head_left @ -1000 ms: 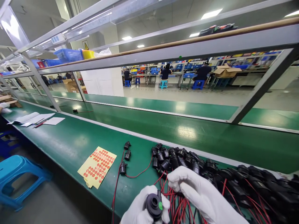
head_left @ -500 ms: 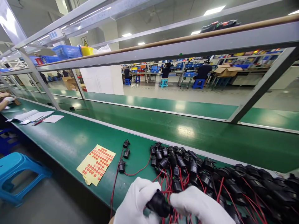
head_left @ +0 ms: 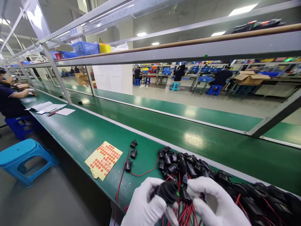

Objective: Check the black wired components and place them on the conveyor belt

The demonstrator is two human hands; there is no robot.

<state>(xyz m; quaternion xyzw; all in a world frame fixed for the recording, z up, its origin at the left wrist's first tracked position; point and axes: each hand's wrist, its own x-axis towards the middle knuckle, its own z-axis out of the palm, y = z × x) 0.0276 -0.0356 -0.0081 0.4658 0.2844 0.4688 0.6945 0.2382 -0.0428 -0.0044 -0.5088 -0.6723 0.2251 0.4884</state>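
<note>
My left hand (head_left: 150,202), in a white glove, is closed around a small black pump (head_left: 167,192), a ribbed cylinder with a bit of green at its lower edge. Just right of it is my right hand (head_left: 215,201), also gloved, its thumb and curled fingers parted and nothing visible between them. Behind and beyond both hands spreads a pile of similar black pumps (head_left: 191,169) with red wires (head_left: 188,213). Three more pumps (head_left: 128,165) stand apart to the left. Nearby lies a yellowish sheet of red oval stickers (head_left: 103,160).
The green bench (head_left: 77,135) runs off to the left, with papers (head_left: 50,107) and a pen on it. A shelf rail (head_left: 164,51) carrying a blue basket (head_left: 86,48) crosses above. A blue stool (head_left: 25,157) stands at left. A co-worker (head_left: 11,97) sits farther along.
The view has turned left, shifting the scene rightward. My right hand has come away from the pump and its fingers have parted. My left hand has kept its hold, with the pump turned.
</note>
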